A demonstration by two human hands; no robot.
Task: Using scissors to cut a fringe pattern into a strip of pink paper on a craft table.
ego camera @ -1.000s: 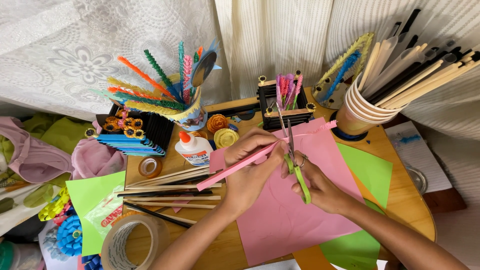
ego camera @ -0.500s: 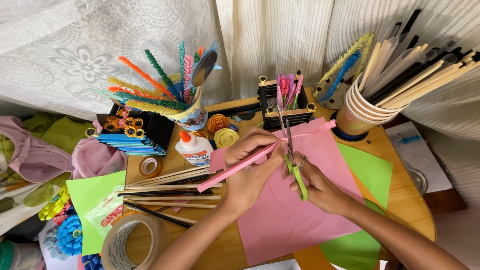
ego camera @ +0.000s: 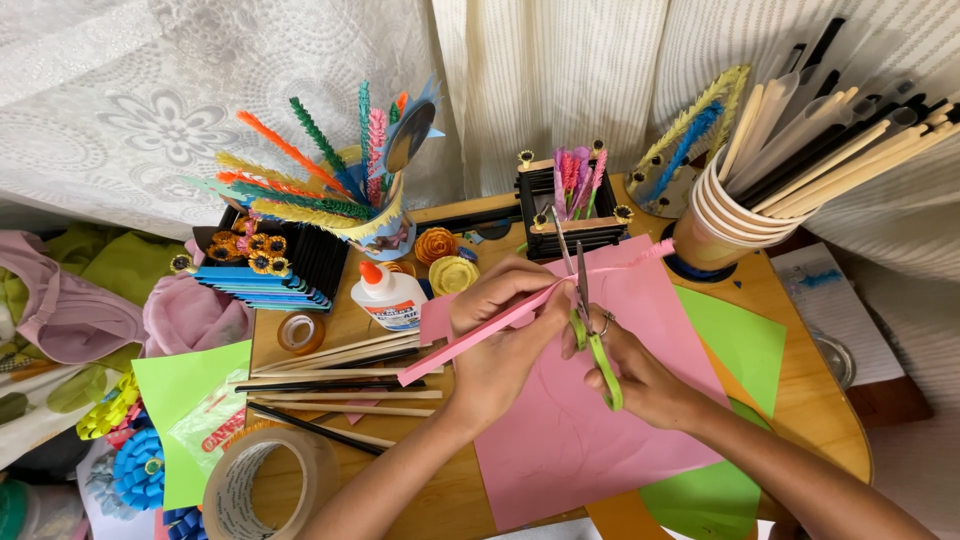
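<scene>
Pink paper strip pinched in left hand, green-handled scissors gripped in right hand, seemingly over round wooden table.

A long pink folded paper strip slants across the wooden surface, low at its left end and rising to the right, where its far end looks fringed and curly. Green-handled scissors stand nearly upright over it, metal blades open and pointing away, crossing the strip above a flat pink paper sheet.
</scene>
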